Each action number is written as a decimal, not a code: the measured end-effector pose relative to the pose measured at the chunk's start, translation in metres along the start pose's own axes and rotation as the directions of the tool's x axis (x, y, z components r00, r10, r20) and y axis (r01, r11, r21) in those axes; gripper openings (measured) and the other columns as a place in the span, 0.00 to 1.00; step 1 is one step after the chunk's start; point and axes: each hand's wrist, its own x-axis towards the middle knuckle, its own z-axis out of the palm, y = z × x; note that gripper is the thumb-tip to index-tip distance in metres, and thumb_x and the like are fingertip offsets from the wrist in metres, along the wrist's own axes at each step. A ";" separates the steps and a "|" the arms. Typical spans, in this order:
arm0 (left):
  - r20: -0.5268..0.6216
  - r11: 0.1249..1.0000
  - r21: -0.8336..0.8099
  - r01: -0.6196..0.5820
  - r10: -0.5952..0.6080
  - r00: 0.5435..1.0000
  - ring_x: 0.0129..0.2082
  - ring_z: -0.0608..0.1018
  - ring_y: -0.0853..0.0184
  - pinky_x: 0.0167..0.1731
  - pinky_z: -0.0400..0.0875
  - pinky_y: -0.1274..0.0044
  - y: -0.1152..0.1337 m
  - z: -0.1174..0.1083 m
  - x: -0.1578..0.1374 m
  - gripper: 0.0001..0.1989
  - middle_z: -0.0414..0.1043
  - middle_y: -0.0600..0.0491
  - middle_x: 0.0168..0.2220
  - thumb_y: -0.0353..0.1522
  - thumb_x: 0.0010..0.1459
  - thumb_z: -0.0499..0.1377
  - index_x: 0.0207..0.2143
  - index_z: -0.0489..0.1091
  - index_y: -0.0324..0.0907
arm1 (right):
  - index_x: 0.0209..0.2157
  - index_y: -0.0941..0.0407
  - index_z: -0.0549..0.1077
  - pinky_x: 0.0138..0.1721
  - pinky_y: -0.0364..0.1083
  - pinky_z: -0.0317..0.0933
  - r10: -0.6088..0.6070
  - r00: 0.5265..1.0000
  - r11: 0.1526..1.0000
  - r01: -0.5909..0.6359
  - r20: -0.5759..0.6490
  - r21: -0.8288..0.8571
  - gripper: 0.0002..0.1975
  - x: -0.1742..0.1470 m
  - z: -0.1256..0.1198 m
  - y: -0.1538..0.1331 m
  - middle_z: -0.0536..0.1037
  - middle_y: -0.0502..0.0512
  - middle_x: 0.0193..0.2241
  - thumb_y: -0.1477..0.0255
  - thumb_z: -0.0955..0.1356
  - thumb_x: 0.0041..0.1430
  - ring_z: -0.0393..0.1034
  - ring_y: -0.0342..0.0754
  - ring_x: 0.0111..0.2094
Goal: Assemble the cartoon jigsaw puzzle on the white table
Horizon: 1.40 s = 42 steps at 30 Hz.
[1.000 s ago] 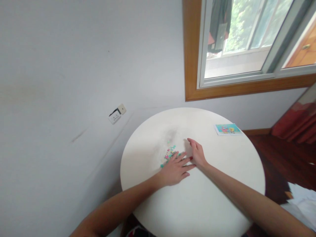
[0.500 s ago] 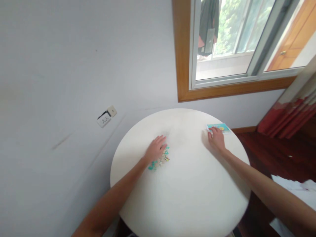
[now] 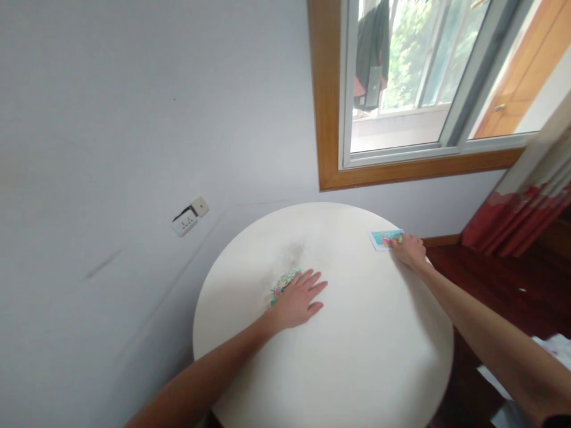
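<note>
Small jigsaw pieces (image 3: 278, 288) in green, beige and pink lie in a heap left of centre on the round white table (image 3: 352, 345). My left hand (image 3: 298, 300) lies palm down with its fingers spread, along the right side of the heap, covering part of it. A picture card (image 3: 380, 239), teal with a colourful print, lies flat near the table's far right edge. At the card's right end is my right hand (image 3: 410, 249), its fingers bent over the card and hiding that end. The thumb is hard to make out.
The wall (image 3: 111, 178) with a power socket (image 3: 185, 222) borders the table at the left. Behind it is a wood-framed window (image 3: 328, 119). A red and cream curtain (image 3: 504, 202) hangs at the right, and white papers (image 3: 557, 348) are at the lower right.
My left hand has moved right and nearer to me, off the top of the pieces, with its fingers now spread. My right hand has slid from the card's left part to its right end.
</note>
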 end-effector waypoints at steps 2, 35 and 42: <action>-0.034 0.994 0.059 0.090 -0.089 0.995 0.69 0.50 0.55 0.66 0.44 0.54 0.012 0.010 0.000 0.25 0.49 0.55 0.69 0.44 0.68 0.45 0.66 0.55 0.54 | 0.54 0.59 0.71 0.53 0.60 0.54 -0.062 0.998 0.997 0.062 -0.014 -0.038 0.29 -0.005 0.005 -0.010 0.67 0.72 0.54 0.52 0.58 0.65 0.61 0.65 0.55; -0.162 0.902 0.077 0.424 -0.408 0.898 0.69 0.49 0.53 0.64 0.50 0.54 -0.060 0.000 -0.108 0.28 0.47 0.52 0.70 0.41 0.66 0.51 0.67 0.54 0.52 | 0.54 0.61 0.65 0.45 0.50 0.63 -0.350 0.924 0.698 0.149 0.152 0.700 0.24 -0.142 0.042 -0.350 0.72 0.69 0.49 0.64 0.65 0.58 0.72 0.57 0.46; -0.248 0.877 0.047 0.478 -0.453 0.856 0.68 0.54 0.54 0.65 0.51 0.56 -0.071 -0.001 -0.096 0.24 0.56 0.48 0.67 0.43 0.67 0.49 0.62 0.62 0.45 | 0.53 0.61 0.68 0.52 0.55 0.60 -0.413 0.900 0.700 0.216 0.139 0.680 0.22 -0.178 0.048 -0.405 0.69 0.72 0.51 0.66 0.64 0.59 0.68 0.61 0.52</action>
